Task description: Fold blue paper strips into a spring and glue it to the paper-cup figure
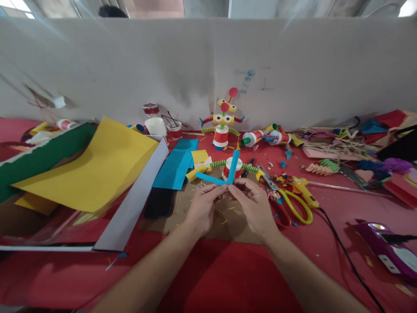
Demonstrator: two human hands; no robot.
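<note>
My left hand (204, 204) and my right hand (251, 201) meet over a brown cardboard sheet (182, 217). Their fingertips pinch two blue paper strips (233, 168) where the ends overlap, forming a V shape; one strip points up, the other out to the left. Behind the strips stands a red and white paper cup figure (239, 167) with green folded paper arms (217, 164). A yellow paper tube (196, 173) lies at the left arm's end. Scissors with yellow handles (298, 208) rest right of my right hand. Whether the strips are glued together I cannot tell.
An open box (130, 204) with yellow paper (97, 165) fills the left. Blue paper (177, 163) partly covers a phone (158, 203). A yellow glue gun (302, 191) and purple power strip (389, 250) lie right. Cup figures (221, 137) stand by the white partition (130, 69).
</note>
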